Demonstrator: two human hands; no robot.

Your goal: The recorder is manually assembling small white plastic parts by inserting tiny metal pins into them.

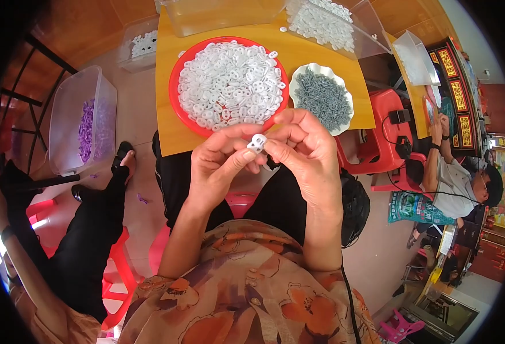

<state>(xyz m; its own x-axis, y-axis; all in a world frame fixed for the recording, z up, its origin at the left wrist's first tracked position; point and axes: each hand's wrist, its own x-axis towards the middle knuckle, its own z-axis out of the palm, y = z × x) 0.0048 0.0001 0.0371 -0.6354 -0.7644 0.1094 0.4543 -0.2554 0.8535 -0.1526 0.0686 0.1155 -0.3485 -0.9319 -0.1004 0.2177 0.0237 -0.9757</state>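
My left hand (218,163) and my right hand (310,155) meet just in front of the table's near edge. Between their fingertips they pinch a small white plastic piece (257,141) with dark-looking holes. Whether it is one part or two pressed together, I cannot tell. Just beyond my hands sits a round red basin (175,92) heaped with white oval two-holed pieces (229,80). To its right is a white scalloped dish (349,106) full of small grey, peg-like parts (321,94).
See-through bins stand around the yellow table (169,129): one with white parts (321,26), one on the left floor with purple parts (86,132). Red stools (381,132) flank me. One person in black trousers (86,258) sits left; another (459,178) works far right.
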